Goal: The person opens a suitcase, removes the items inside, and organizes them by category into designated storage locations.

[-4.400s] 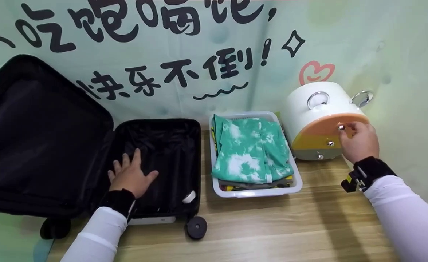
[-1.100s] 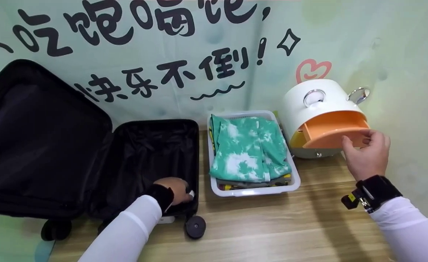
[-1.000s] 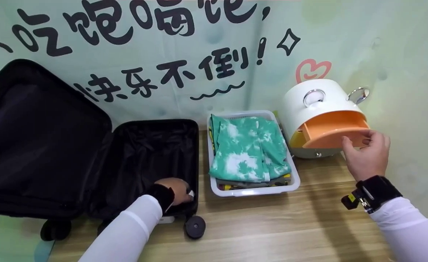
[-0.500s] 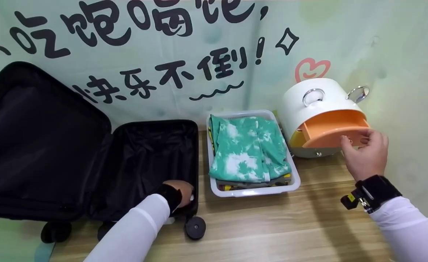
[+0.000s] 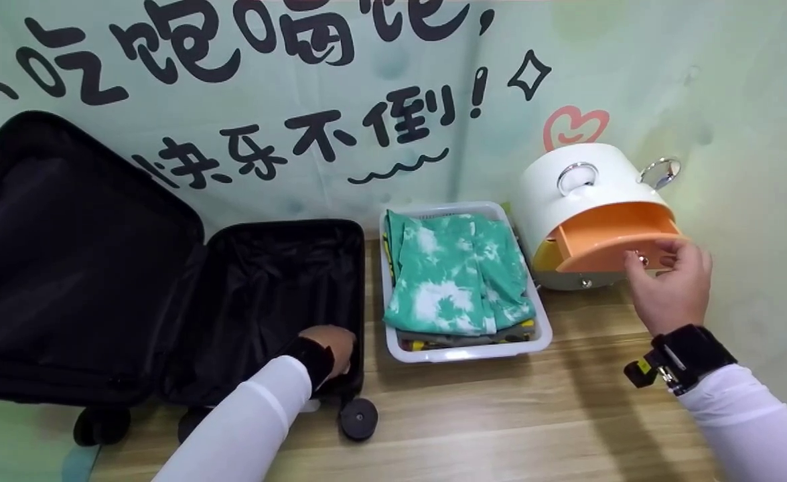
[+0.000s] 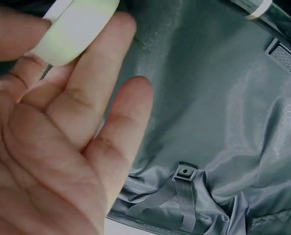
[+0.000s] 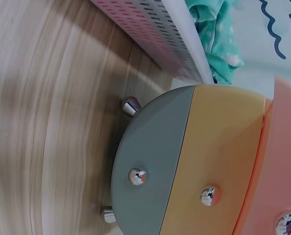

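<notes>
My left hand [image 5: 333, 345] reaches into the front right corner of the open black suitcase [image 5: 286, 222]. In the left wrist view its thumb and fingers pinch a pale, roll-like thing [image 6: 84, 32], rounded like a roll of tape; two fingers stretch out beside it. My right hand [image 5: 674, 288] is curled at the front of the pulled-out orange drawer [image 5: 594, 258], with the round metal knob [image 5: 642, 260] between thumb and fingers. That drawer is the top one of a white drum-shaped cabinet [image 5: 544, 194]. In the right wrist view the knob shows, with no fingers in sight.
Between suitcase and cabinet stands a white basket [image 5: 467, 355] with a folded green-and-white cloth [image 5: 460, 274] on top. The yellow drawer [image 7: 219, 161] and grey drawer [image 7: 153, 147] are closed. A suitcase wheel [image 5: 358, 420] rests at the front. Wooden table [image 5: 500, 422].
Over the last seconds the top drawer came out toward me with the right hand. The left hand moved right into the suitcase corner and took hold of the pale roll. Lately both barely shift.
</notes>
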Demonstrator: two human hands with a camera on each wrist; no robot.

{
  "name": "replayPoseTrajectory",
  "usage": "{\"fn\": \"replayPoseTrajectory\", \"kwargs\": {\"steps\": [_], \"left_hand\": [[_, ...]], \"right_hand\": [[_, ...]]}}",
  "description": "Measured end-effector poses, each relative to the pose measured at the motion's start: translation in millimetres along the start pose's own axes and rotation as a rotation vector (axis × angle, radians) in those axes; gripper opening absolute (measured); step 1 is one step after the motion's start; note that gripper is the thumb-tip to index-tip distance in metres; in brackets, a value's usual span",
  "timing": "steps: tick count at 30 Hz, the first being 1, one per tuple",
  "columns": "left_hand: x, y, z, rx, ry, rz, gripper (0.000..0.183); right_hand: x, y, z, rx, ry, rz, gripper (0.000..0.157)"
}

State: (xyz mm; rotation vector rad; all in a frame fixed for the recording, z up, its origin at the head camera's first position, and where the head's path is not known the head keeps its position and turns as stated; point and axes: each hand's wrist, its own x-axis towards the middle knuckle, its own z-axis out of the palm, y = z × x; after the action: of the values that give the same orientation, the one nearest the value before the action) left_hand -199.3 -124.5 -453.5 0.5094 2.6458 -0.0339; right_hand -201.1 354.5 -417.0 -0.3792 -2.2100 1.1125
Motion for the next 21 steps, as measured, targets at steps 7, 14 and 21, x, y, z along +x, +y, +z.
{"fn": "replayPoseTrajectory", "kwargs": {"steps": [7,14,21], "left_hand": [[-6.1,-12.5,-9.4,-0.097,0.188,0.009,0.019],[-11.8,-14.9,-29.6,-0.236,0.410,0.003,0.011],[-19.0,0.2,-41.5,-0.290,0.567,0.077,0.011]], "right_hand": [[-9.7,-12.7,3.7,0.065,-0.003,-0.093,0.040],[-30.9,-42.0,14.9,0.105,-0.038,-0.240,0.034],[-50.8,-76.0,34.7,0.167,-0.221,-0.306,0.027]]}}
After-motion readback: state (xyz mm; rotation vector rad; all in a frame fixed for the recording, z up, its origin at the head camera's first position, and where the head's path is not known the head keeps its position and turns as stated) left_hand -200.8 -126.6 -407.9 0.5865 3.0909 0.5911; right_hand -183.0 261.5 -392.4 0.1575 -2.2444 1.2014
